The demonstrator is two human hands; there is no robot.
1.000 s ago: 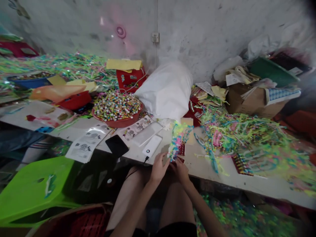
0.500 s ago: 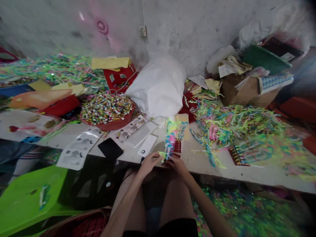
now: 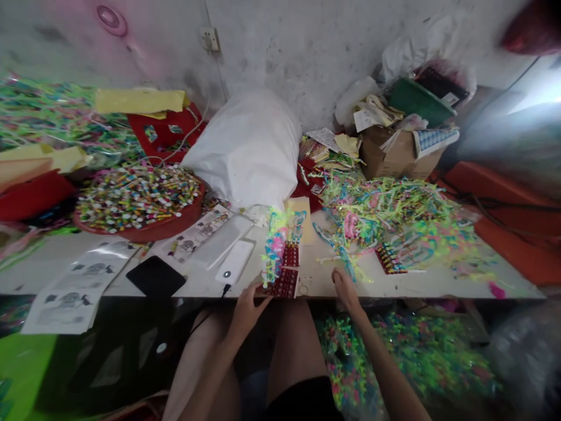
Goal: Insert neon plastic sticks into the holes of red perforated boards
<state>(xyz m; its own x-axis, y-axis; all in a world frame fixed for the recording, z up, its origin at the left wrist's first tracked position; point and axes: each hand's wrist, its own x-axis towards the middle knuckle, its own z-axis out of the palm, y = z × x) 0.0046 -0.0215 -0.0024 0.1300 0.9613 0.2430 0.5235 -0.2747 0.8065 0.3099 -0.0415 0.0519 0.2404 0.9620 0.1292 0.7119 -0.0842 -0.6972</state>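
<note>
A dark red patterned card (image 3: 284, 282) lies at the table's front edge, with a row of bright yellow, blue and pink plastic pieces (image 3: 275, 245) along its left side. My left hand (image 3: 246, 310) pinches the card's lower left corner between thumb and fingers. Off to the right, my right hand (image 3: 346, 290) is over the table edge with its fingers curled together. Whatever those fingers hold, if anything, is hidden. Just beyond them lie loose blue and yellow strips (image 3: 346, 260). A second red card (image 3: 388, 259) with strips attached rests farther right.
A white phone (image 3: 235, 261) with a cable and a black flat object (image 3: 155, 276) lie left. Behind them stand a red basin (image 3: 186, 213) of small coloured pieces and a big white sack (image 3: 258, 152). A strip heap (image 3: 394, 202) and a cardboard box (image 3: 381, 155) fill the right.
The view has turned to the right. My right hand has left the card and moved right towards the loose strips. My left hand stays at the card, now lower at its corner.
</note>
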